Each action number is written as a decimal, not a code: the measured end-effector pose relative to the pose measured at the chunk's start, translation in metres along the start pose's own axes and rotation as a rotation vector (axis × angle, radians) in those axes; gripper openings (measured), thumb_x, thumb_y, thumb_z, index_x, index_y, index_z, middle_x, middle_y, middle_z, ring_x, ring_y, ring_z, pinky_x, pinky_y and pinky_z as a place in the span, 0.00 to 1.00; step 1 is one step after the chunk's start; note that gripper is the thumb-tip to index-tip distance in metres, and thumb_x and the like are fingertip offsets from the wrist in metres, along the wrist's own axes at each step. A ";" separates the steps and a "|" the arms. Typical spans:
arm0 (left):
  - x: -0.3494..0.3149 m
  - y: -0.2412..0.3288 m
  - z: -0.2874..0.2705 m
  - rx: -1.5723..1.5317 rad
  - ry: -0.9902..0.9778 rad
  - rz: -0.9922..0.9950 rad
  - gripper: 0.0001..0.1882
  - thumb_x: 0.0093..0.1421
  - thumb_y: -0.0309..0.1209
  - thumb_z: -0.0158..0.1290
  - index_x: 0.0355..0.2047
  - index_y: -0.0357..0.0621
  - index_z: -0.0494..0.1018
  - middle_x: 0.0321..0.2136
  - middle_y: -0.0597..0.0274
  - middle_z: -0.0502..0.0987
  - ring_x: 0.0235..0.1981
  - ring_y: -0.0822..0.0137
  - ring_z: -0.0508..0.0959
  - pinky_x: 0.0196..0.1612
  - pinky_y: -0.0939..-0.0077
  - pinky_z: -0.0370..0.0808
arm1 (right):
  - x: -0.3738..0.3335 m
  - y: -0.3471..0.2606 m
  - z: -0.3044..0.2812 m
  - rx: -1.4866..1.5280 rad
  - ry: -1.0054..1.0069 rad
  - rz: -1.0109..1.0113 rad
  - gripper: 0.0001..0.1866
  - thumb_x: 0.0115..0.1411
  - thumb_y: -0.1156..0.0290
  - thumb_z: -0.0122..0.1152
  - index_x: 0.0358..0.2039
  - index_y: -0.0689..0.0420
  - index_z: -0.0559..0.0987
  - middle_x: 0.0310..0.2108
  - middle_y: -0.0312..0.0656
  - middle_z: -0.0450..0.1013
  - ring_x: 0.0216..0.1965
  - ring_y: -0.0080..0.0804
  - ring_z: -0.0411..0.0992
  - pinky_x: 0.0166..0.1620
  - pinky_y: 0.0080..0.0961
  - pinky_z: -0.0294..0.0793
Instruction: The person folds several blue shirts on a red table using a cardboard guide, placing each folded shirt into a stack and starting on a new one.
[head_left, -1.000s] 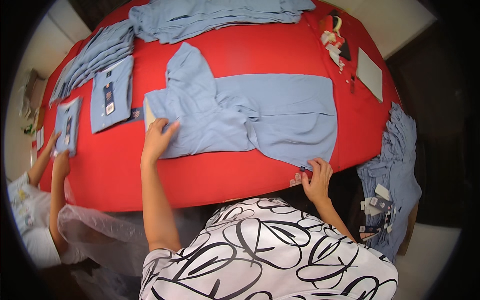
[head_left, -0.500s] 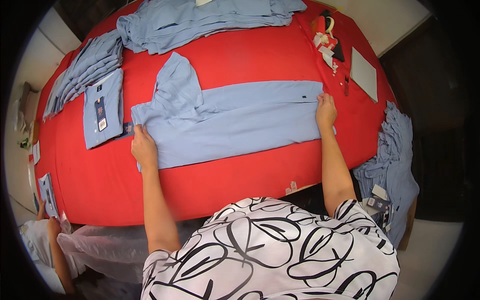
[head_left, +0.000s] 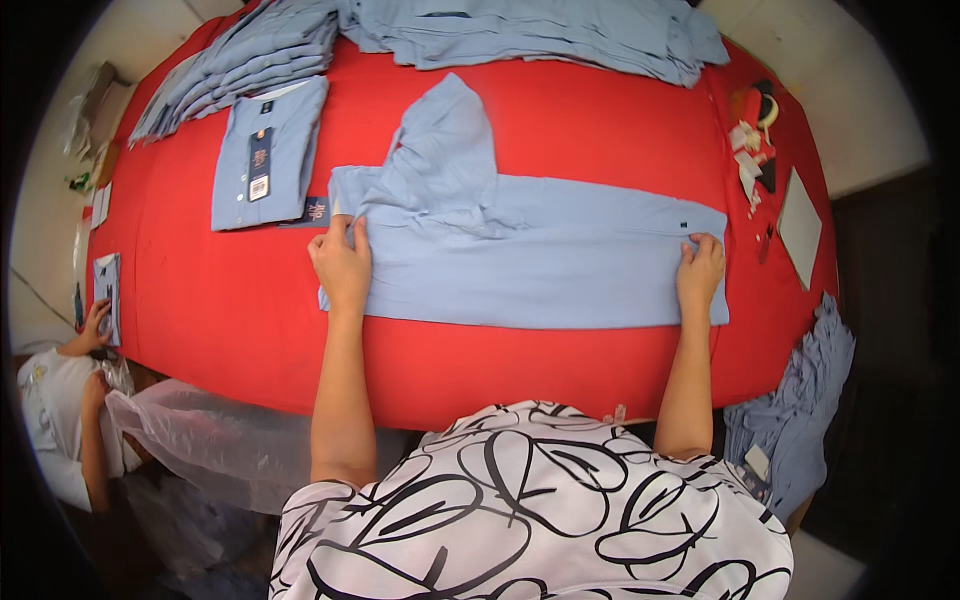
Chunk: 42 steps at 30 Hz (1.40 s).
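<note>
A light blue shirt [head_left: 560, 270] lies lengthwise before me, its body folded into a long strip. One sleeve [head_left: 445, 130] sticks out on the far side, bunched where it meets the body. At the shirt's left end, my left hand [head_left: 342, 268] pinches the cloth between thumb and fingers. My right hand [head_left: 702, 272] has its fingers curled on the cloth near the right end, just below a small dark label [head_left: 684, 225]. Beyond my left hand is a folded blue shirt [head_left: 285, 150] with a dark hang tag [head_left: 260, 165]; another dark tag [head_left: 312, 212] shows beside it.
Stacked blue shirts [head_left: 250, 60] and a wide pile [head_left: 540, 40] line the far side of the red table [head_left: 530, 370]. Tape, scraps and a white board [head_left: 800, 230] lie at right. More shirts [head_left: 790, 410] hang off the right edge. A co-worker's hand [head_left: 97, 325] touches a packed shirt at left.
My right hand has shifted from the hem's far corner onto the cloth nearer me. My left hand still holds the left end. The whole view has swung, so the table appears moved rightward.
</note>
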<state>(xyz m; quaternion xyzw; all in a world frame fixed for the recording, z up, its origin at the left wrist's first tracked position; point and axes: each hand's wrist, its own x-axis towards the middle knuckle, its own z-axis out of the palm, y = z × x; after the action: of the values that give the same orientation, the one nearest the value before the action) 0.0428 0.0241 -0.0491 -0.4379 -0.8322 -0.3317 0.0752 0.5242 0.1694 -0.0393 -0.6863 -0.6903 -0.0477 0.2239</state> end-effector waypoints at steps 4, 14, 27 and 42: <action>0.002 -0.005 -0.001 -0.120 -0.007 -0.053 0.10 0.61 0.36 0.56 0.39 0.45 0.76 0.30 0.56 0.79 0.38 0.52 0.71 0.42 0.60 0.71 | 0.064 -0.130 0.023 0.479 -0.013 -0.353 0.14 0.61 0.71 0.59 0.48 0.56 0.77 0.50 0.48 0.72 0.55 0.48 0.67 0.56 0.41 0.67; 0.005 -0.006 -0.017 -0.271 -0.187 0.282 0.07 0.55 0.19 0.48 0.29 0.45 0.74 0.36 0.63 0.75 0.37 0.62 0.73 0.52 0.64 0.61 | 0.171 -0.370 0.110 0.213 -0.537 -0.282 0.30 0.55 0.54 0.64 0.53 0.59 0.75 0.51 0.54 0.74 0.53 0.53 0.72 0.54 0.41 0.71; 0.004 -0.009 -0.006 -0.215 -0.125 0.055 0.10 0.60 0.26 0.52 0.41 0.44 0.78 0.43 0.62 0.77 0.43 0.55 0.73 0.54 0.65 0.64 | -0.058 -0.248 -0.032 0.989 -0.716 -0.869 0.14 0.50 0.85 0.52 0.34 0.56 0.80 0.52 0.44 0.66 0.44 0.37 0.68 0.48 0.31 0.70; 0.012 0.051 -0.011 -0.105 -0.073 0.361 0.20 0.58 0.36 0.58 0.49 0.45 0.72 0.48 0.55 0.74 0.52 0.54 0.70 0.56 0.59 0.63 | -0.093 -0.211 -0.037 1.074 -1.062 0.021 0.11 0.61 0.75 0.55 0.45 0.55 0.78 0.25 0.35 0.66 0.27 0.19 0.61 0.31 0.23 0.65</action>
<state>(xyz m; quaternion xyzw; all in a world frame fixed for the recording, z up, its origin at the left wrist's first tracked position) 0.0729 0.0457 -0.0108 -0.5950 -0.7239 -0.3399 0.0803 0.3243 0.0587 0.0098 -0.4200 -0.6273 0.6346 0.1655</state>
